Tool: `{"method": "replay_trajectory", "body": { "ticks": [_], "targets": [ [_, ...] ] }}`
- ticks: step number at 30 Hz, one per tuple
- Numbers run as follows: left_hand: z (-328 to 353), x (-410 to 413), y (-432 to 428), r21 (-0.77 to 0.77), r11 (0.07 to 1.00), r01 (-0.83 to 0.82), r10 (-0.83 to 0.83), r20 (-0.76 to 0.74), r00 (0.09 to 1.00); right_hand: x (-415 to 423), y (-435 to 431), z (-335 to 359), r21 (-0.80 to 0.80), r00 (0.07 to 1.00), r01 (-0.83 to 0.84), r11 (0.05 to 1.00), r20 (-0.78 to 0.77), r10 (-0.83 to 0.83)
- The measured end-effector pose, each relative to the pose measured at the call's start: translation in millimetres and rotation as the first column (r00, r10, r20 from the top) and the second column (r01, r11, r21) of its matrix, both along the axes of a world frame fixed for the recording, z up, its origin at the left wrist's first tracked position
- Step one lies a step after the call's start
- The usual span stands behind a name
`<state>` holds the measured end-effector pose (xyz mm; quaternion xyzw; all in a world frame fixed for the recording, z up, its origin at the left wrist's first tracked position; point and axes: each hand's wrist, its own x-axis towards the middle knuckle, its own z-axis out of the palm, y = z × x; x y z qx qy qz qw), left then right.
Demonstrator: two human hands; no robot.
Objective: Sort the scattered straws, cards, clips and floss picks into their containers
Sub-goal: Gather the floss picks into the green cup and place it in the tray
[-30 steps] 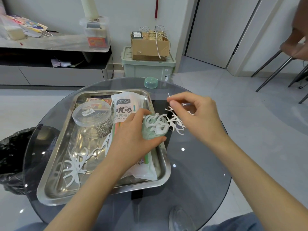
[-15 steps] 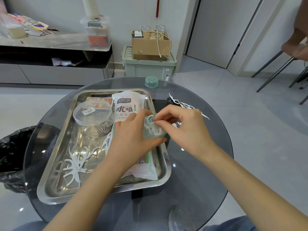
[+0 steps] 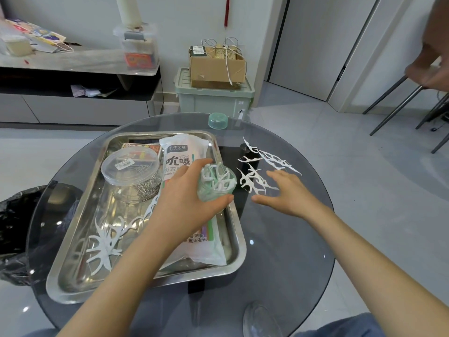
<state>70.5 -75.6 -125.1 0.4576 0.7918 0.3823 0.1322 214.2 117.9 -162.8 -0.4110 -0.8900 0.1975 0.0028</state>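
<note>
Floss picks lie scattered on the glass table just right of the steel tray. A second cluster of picks lies in the tray's near left part. At the tray's right rim the left hand has its grip clamped round a small green jar stuffed with picks. Right of the tray, the right hand reaches to the loose picks, grip apart and fingers spread. Inside the tray lie a straw bag and a clear tub of clips.
</note>
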Motion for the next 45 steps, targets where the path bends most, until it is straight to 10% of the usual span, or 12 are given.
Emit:
{"method": "replay_trajectory", "body": {
  "ticks": [13, 30, 39, 45],
  "targets": [
    [-0.6, -3.2, 2.0, 0.024, 1.0, 0.0, 0.001, -0.047, 0.999, -34.2, -4.7, -7.8, 0.321, 0.98, -0.127, 0.938, -0.104, 0.169],
    [-3.6, -3.2, 0.2, 0.007, 1.0, 0.012, -0.011, -0.079, 0.997, -7.5, -6.6, 29.3, -0.332, 0.701, 0.168, 0.928, -0.622, -0.349],
    [-1.2, -2.1, 1.6, -0.009, 1.0, 0.014, -0.015, -0.081, 0.997, -7.8, -28.2, 64.7, -0.677, 0.403, -0.123, 0.725, -0.702, -0.587],
    [-0.3, 0.6, 0.5, -0.026, 0.999, 0.026, -0.028, -0.096, 0.995, -15.8, -62.0, 78.7, -0.554, 0.409, -0.193, 0.81, -0.796, -0.447]
  ]
}}
